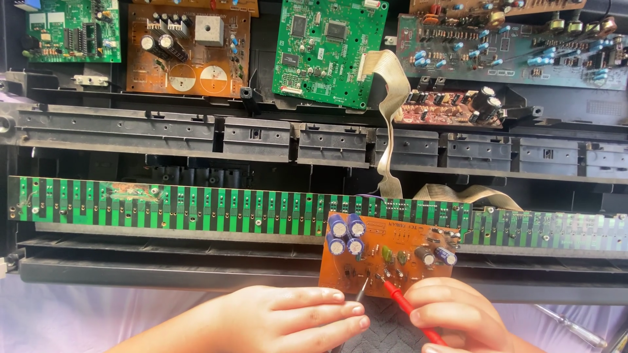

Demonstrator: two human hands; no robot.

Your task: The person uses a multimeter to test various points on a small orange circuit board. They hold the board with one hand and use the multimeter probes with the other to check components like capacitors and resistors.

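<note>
Probing is under way on a small orange circuit board, which lies at the near edge of an opened black chassis, overlapping a long green contact strip that runs across it. The left hand has its fingers drawn together around a dark, thin probe, whose tip rests at or just above the board's lower middle; whether it truly touches the surface cannot be told. The right hand is closed on a red probe, held like a pen, its metal tip set among the small components just right of the dark one. Four blue capacitors stand upright at the board's top left, well clear of both tips. A grey ribbon cable loops down from the green main board above toward the strip. Other boards, orange, green and dark, lie along the back of the chassis. A screwdriver rests on the bench to the right, untouched. Judging by the two tips so near each other, the step in hand appears to be a point-to-point check; any next move would call for steady wrists, keeping each tip on its own spot without bridging neighbouring parts.
</note>
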